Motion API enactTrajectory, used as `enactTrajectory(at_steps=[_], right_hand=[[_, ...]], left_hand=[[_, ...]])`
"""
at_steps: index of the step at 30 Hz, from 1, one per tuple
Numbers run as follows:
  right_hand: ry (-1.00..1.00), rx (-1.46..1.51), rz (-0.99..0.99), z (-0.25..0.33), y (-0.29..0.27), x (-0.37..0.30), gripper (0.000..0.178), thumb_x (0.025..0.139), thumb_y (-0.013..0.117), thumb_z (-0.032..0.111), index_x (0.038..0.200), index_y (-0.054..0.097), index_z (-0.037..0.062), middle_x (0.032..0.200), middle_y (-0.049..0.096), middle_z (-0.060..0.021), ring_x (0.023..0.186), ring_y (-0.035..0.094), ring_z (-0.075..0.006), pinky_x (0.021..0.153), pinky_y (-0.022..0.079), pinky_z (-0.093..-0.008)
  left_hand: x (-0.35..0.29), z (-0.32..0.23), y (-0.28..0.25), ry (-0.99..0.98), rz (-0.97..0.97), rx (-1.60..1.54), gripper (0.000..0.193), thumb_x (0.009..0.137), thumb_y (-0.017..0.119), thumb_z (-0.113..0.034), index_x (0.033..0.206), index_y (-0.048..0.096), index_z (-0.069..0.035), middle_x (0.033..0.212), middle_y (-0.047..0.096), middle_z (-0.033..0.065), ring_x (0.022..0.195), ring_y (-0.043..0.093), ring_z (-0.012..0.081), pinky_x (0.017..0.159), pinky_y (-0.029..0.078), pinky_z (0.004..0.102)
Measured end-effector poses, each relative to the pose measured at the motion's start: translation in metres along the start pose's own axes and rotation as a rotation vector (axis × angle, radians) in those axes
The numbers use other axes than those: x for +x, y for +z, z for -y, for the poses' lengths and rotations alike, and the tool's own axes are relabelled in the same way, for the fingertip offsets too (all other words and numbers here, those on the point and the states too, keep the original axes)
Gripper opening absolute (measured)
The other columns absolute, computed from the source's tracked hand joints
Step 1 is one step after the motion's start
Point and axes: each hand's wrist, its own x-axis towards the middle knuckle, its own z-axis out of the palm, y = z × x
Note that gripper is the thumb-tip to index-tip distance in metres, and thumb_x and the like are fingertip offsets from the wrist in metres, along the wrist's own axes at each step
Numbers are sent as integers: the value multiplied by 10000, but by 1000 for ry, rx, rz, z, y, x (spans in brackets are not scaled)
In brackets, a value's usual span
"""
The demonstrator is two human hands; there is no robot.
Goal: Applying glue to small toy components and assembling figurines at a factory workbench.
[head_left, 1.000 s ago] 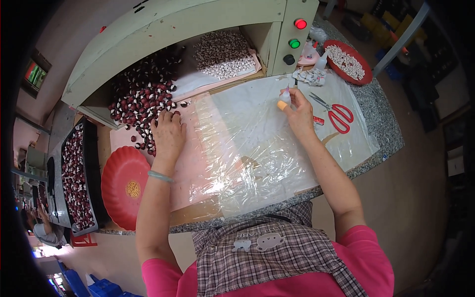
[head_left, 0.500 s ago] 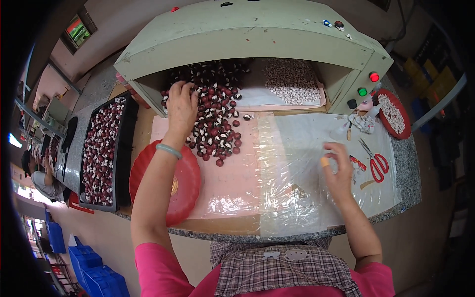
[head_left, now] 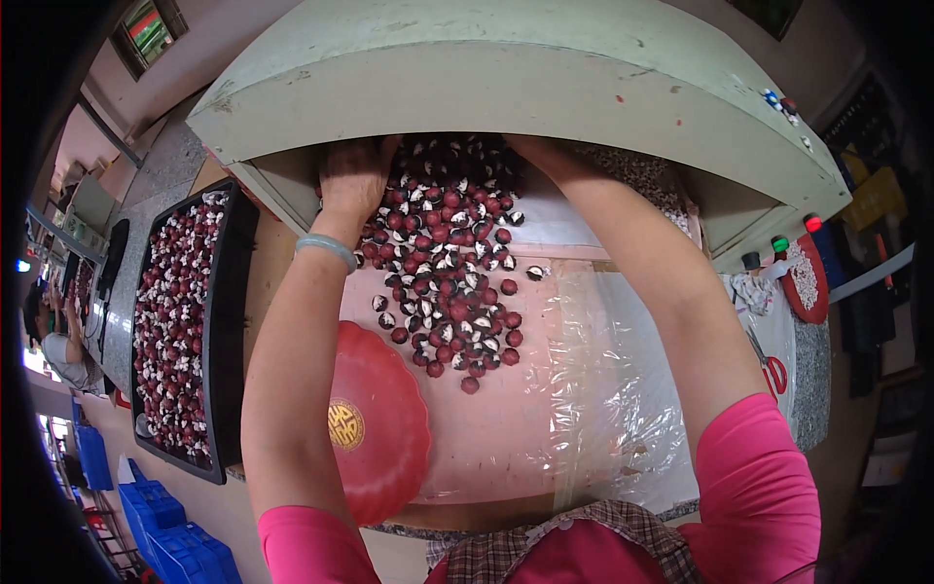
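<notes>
1. Pieces (head_left: 457, 307) were small, round, dark red and black with white patches; loose pile ran from inside the scuffed pale-green box (head_left: 516, 88) toward the worktop (head_left: 811, 380) front edge.
2. Scalloped glossy red basin (head_left: 394, 419) sat at the front edge, left of the pile. Black rectangular tray (head_left: 233, 321), full of similar pieces, stood beyond the left edge.
3. Surface: speckled granite, pink sheet (head_left: 477, 443), crinkled clear film (head_left: 603, 389). Red-handled scissors (head_left: 774, 374) lay near the right edge. Blue bins (head_left: 180, 526) on the floor.
4. Left hand (head_left: 355, 180) was beside the pile, right hand (head_left: 540, 156) behind it, under the hood. Fingers mostly hidden; couldn't tell spread or grip on either.
</notes>
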Motion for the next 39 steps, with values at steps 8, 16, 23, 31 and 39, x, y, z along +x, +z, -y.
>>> enactTrajectory(at_steps=[8, 16, 23, 31, 39], right_hand=[[-98, 1, -118, -5, 88, 19, 374, 936, 512, 298, 1198, 562, 34, 1210, 570, -195, 1120, 530, -387, 932, 436, -445], [-216, -15, -312, 6, 85, -4, 364, 946, 484, 290, 1190, 566, 32, 1198, 575, -196, 1111, 535, -386, 921, 440, -450], [-302, -67, -68, -23, 74, -17, 406, 948, 436, 270, 1273, 524, 41, 1305, 522, -183, 1205, 495, -318, 1006, 385, -415], [333, 776, 113, 74, -2, -53, 486, 900, 561, 391, 1219, 576, 25, 1241, 590, -175, 1192, 524, -316, 986, 392, -366], [291, 1092, 215, 99, -27, -101, 349, 912, 563, 302, 1082, 653, 11, 974, 666, -62, 926, 572, -130, 858, 436, -271]], left_hand=[[33, 9, 25, -35, 80, -107, 441, 990, 284, -417, 1420, 345, -339, 1427, 418, 137, 1275, 452, 350, 979, 436, 495], [36, -7, 36, 122, -17, 136, 461, 980, 322, -431, 1414, 361, -282, 1418, 422, 149, 1283, 428, 355, 1012, 402, 489], [37, -43, 17, -46, -191, -747, 516, 952, 433, -469, 1228, 546, -47, 1193, 568, 243, 1118, 523, 408, 969, 420, 430], [-10, -57, -21, -139, -276, -1454, 415, 957, 482, -309, 1189, 556, 27, 1188, 581, 225, 1116, 531, 373, 980, 386, 373], [-58, -61, -45, -72, -131, -1518, 308, 952, 469, -206, 1168, 563, -7, 1105, 622, 138, 1071, 566, 238, 952, 415, 322]])
